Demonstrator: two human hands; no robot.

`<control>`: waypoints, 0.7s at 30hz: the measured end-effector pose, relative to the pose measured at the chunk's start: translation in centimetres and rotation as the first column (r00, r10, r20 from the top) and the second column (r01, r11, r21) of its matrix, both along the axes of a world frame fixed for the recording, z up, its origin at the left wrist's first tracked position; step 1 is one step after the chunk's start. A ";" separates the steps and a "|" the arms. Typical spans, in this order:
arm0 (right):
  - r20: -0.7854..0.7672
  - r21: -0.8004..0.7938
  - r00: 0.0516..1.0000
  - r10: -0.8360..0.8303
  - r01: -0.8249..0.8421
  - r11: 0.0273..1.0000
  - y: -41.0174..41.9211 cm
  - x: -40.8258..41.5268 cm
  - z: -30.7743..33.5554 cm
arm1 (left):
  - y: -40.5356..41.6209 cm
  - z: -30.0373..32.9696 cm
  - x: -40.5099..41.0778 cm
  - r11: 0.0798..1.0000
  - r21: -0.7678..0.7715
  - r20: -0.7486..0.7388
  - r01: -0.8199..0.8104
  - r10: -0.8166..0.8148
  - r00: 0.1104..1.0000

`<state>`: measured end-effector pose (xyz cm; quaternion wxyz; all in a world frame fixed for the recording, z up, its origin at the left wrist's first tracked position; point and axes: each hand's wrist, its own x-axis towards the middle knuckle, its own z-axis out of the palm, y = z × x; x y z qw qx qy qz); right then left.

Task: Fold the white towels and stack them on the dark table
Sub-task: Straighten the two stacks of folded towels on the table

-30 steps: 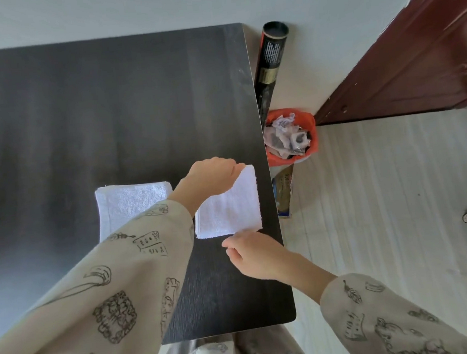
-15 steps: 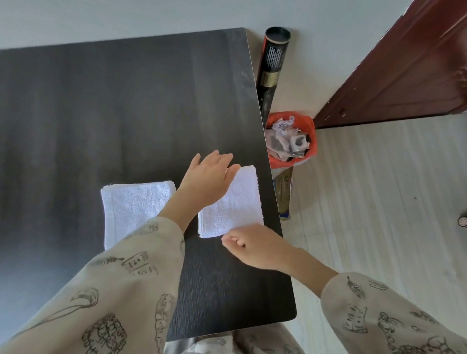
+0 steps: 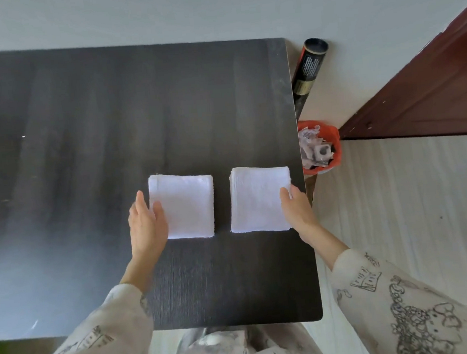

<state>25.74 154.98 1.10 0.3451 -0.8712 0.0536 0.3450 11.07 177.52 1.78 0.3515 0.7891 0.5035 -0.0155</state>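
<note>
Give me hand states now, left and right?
Left hand: open, straight fingers lie along the outer edge of the left folded towel.
Right hand: open, fingers against the outer edge of the right folded towel.

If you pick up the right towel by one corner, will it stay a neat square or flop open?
The right towel would probably flop: it is soft cloth, with folded layers showing at its edge. It likely weighs little, being small beside the right hand. Pushed across the smooth table, it might slide, though the layers could shift.
</note>
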 end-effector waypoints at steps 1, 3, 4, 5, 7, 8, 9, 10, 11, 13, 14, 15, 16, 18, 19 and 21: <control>0.012 -0.017 1.000 -0.002 0.002 1.000 0.4 -0.2 -0.2 | 0.3 0.1 -0.2 0.994 -0.099 -0.015 -0.048 0.047 0.999; 0.016 -0.042 1.000 -0.010 0.010 0.999 1.1 -0.4 -0.3 | 0.5 0.3 -0.4 0.976 -0.201 -0.017 -0.082 0.080 0.997; 0.007 -0.045 1.000 -0.011 0.011 0.999 1.4 -0.5 -0.3 | 0.4 0.4 -0.3 0.973 -0.216 0.001 -0.077 0.079 0.997; 0.000 -0.040 1.000 -0.003 0.003 0.999 1.7 -0.6 -0.3 | 0.2 0.6 -0.1 0.973 -0.220 0.019 -0.071 0.077 0.997; -0.020 -0.024 1.000 0.017 -0.017 1.000 2.5 -0.9 -0.3 | -0.2 0.8 0.3 0.972 -0.225 0.033 -0.066 0.076 0.997; -0.029 -0.015 0.999 0.026 -0.026 1.000 3.0 -1.1 -0.3 | -0.3 0.9 0.4 0.972 -0.226 0.036 -0.069 0.079 0.996; -0.029 -0.005 0.999 0.034 -0.034 0.999 3.4 -1.2 -0.4 | -0.3 1.0 0.5 0.971 -0.227 0.036 -0.075 0.086 0.996; -0.027 -0.004 0.999 0.036 -0.036 0.999 3.7 -1.4 -0.4 | -0.3 0.9 0.6 0.970 -0.228 0.036 -0.079 0.090 0.995; -0.022 -0.007 0.999 0.038 -0.038 0.999 4.0 -1.5 -0.5 | -0.2 0.9 0.7 0.969 -0.233 0.033 -0.081 0.091 0.995; -0.020 -0.012 0.999 0.044 -0.044 0.999 4.1 -1.6 -0.6 | 0.1 0.9 0.6 0.965 -0.249 0.035 -0.079 0.090 0.995; -0.022 -0.008 0.999 0.046 -0.047 0.999 4.0 -1.6 -0.5 | 0.1 0.8 0.6 0.964 -0.257 0.042 -0.070 0.084 0.996; -0.016 0.001 0.999 0.047 -0.047 0.999 3.9 -1.7 -0.5 | 0.1 0.8 0.4 0.960 -0.273 0.051 -0.061 0.078 0.996; -0.006 0.005 0.999 0.037 -0.037 0.999 3.7 -1.8 -0.3 | 0.1 0.7 0.1 0.955 -0.291 0.063 -0.060 0.082 0.995; 0.056 -0.012 0.996 -0.065 0.066 0.998 3.4 -2.3 0.0 | 0.1 0.1 -0.5 0.939 -0.317 0.055 -0.136 0.161 0.985; 0.082 -0.022 0.982 -0.169 0.172 0.985 3.1 -2.9 0.3 | 0.0 -0.2 -0.7 0.907 -0.347 0.029 -0.237 0.263 0.964; -0.032 -0.021 0.884 -0.466 0.466 0.885 2.7 -4.1 1.1 | -0.4 -0.1 -1.1 0.752 -0.457 -0.025 -0.476 0.524 0.852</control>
